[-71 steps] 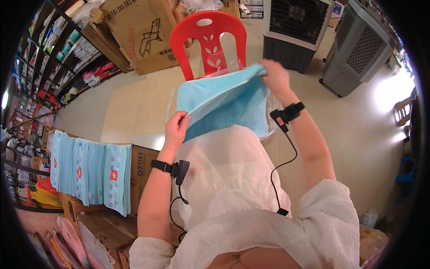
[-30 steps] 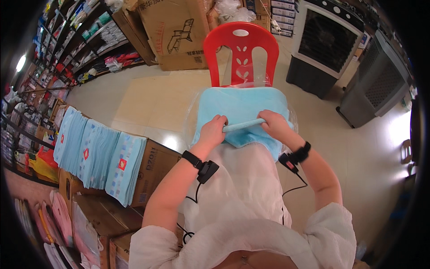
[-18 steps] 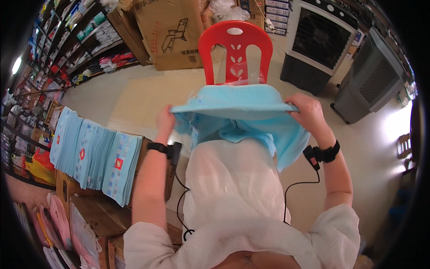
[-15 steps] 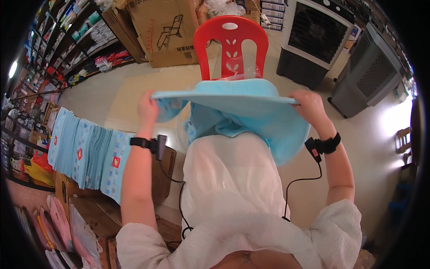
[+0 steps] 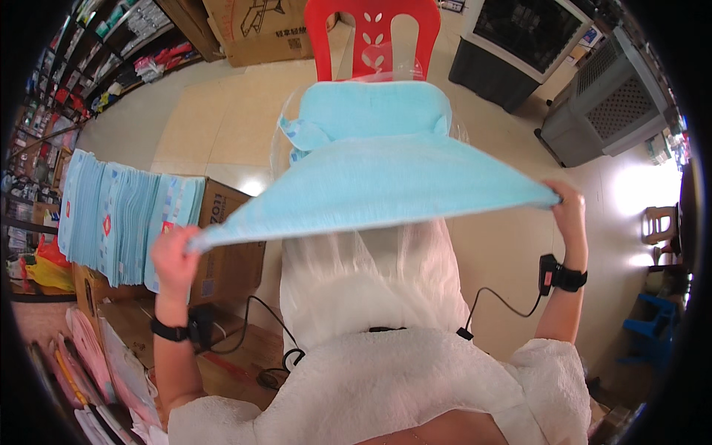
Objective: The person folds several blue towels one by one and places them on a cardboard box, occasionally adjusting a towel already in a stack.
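Note:
A light-blue towel [image 5: 386, 185] is stretched taut between my two hands, above my lap. Its left corner is pinched in my left hand [image 5: 174, 259], and its right corner in my right hand [image 5: 569, 215]. Beyond its far edge lies more light-blue cloth [image 5: 371, 107] with rounded corners and a patterned flap at the left; I cannot tell whether it is a separate piece. Clear plastic film [image 5: 458, 127] shows around that cloth, in front of the red plastic chair [image 5: 319, 41]. The chair's seat is hidden.
To my left, a row of folded blue towels [image 5: 122, 222] with red labels stands on cardboard boxes [image 5: 236, 271]. Stocked shelves [image 5: 111, 67] line the far left. At the far right are two air coolers [image 5: 512, 70], with small stools [image 5: 653, 326] nearer.
Both hands have drawn toward me and spread apart, pulling the bunched towel into a wide, taut sheet. My view has tipped down, and the cloth on the far side shows more.

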Demonstrator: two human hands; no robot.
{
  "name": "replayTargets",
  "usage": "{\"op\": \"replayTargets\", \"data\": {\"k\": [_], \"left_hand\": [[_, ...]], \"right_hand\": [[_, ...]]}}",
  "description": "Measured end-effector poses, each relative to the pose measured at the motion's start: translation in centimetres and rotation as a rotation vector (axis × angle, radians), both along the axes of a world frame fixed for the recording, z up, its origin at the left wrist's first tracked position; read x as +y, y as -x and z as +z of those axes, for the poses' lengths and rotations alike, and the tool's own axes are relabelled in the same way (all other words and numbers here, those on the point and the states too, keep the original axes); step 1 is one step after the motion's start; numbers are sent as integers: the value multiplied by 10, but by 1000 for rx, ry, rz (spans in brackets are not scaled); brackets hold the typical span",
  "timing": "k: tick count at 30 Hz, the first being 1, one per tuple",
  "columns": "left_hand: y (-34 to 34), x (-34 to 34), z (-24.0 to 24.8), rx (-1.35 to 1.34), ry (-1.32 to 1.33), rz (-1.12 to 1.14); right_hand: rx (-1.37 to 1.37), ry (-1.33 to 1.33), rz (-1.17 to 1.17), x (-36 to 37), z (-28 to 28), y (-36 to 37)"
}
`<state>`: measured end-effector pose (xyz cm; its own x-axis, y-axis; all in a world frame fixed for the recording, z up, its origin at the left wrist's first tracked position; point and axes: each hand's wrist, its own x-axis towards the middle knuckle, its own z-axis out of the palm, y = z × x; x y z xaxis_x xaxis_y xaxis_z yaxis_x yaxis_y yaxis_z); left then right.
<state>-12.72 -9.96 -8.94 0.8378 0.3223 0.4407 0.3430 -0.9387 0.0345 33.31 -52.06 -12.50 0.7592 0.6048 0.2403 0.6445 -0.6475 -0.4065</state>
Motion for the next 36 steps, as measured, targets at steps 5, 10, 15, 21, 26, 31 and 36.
{"op": "replayTargets", "data": {"k": [5,10,15,21,26,31,36], "left_hand": [[24,-59,-61,155,336,-35],[64,-45,-93,218,320,220],[49,-30,-75,-308,1087,498],[-59,-51,-1,-523,903,-44],[-142,-80,30,-375,1145,-600],[-186,-117,23,-636,1592,-456],[-177,-120,13,-667,1880,-326]], "right_hand": [[162,373,-25,-41,-50,25],[50,522,-66,-48,-69,31],[582,3,-384,-26,-46,15],[263,-409,389,50,24,26],[660,-519,881,153,71,101],[626,-410,863,190,55,138],[759,-432,672,194,44,139]]}}
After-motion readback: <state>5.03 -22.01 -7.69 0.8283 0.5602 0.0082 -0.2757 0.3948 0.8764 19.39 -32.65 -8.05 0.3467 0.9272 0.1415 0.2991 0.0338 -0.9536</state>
